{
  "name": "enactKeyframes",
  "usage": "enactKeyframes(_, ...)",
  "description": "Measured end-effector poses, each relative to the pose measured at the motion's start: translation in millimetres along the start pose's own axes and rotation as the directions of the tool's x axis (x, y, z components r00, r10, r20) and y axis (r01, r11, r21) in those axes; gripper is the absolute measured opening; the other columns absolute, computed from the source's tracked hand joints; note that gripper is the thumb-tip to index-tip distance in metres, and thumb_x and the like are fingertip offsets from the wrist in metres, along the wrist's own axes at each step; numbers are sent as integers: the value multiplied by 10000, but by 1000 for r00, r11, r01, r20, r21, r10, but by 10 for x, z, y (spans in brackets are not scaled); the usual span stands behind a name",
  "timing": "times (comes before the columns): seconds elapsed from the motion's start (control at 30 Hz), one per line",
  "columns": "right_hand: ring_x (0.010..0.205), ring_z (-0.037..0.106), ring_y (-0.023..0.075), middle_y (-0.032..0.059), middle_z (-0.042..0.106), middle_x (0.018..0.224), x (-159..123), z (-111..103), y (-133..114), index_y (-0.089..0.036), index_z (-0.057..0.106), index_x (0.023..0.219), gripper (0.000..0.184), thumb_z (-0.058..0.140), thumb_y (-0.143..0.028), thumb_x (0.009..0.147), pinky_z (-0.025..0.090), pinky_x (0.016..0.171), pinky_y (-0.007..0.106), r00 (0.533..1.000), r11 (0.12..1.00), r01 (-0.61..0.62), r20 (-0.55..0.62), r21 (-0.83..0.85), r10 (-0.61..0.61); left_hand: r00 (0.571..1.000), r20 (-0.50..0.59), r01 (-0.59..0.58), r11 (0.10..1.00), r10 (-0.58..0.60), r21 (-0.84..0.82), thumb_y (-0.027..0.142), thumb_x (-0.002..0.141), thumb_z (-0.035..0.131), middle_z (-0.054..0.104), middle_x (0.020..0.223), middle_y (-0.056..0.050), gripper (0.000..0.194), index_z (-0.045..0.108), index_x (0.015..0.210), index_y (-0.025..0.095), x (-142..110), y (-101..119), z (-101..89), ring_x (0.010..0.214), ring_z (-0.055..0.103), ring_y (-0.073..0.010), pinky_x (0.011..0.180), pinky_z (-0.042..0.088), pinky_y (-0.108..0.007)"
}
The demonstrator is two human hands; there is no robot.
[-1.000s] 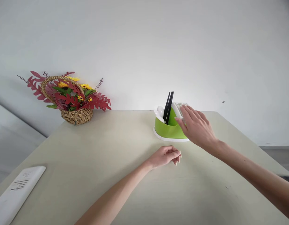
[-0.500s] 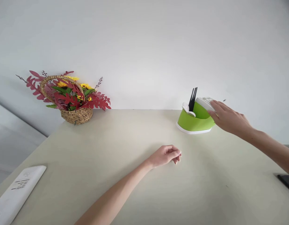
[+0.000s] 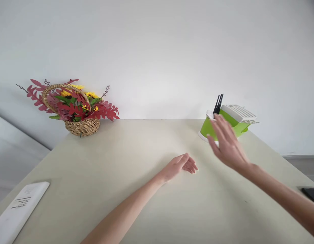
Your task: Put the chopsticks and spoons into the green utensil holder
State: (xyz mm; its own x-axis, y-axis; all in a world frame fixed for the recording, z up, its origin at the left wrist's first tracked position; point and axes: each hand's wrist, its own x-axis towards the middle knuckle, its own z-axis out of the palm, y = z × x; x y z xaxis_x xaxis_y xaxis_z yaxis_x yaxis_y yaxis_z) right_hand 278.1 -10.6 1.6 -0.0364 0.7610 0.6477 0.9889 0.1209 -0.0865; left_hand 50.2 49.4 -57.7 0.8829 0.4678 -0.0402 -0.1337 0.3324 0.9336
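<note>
A green and white utensil holder stands by the wall at the back right, with a slotted white top on its right part. Black prongs, like those of a fork, stick up from its left end beside a white rounded piece. My right hand is raised in front of the holder with its fingers stretched out, holding nothing and covering part of the green side. On the tabletop, near the middle, rests my left hand, its fingers loosely curved and apart, with nothing in it.
A wicker basket of red leaves and yellow flowers sits at the back left. A white flat device lies at the table's left edge, and a black phone-like object at the right edge. The wall bounds the table behind.
My right hand has left the holder's white top and moved left and toward me. The holder stands slightly further right. My left hand's fingers have loosened.
</note>
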Motion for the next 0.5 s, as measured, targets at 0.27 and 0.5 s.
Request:
enactKeyframes(0.27, 1594, 119, 290, 109, 214, 1719, -204, 671, -861, -261, 96, 1688, 660, 371, -340, 1093, 245, 1274, 586, 983, 934, 51, 146, 354, -109, 975, -211, -31, 901, -68, -433, 857, 861, 458, 740, 1186, -139, 769, 687, 1156, 185, 73, 52, -120, 1227, 639, -294, 1069, 449, -398)
enactKeyframes(0.5, 1459, 461, 272, 103, 571, 1510, -115, 911, -1229, -237, 519, 1485, 459, 281, -234, 1092, 347, 1226, 563, 969, 813, 58, 162, 579, -184, 931, -342, -103, 809, -126, -579, 595, 928, 557, 739, 1097, -149, 471, 703, 1060, 167, 31, 108, -150, 1158, 667, -315, 1109, 434, -475)
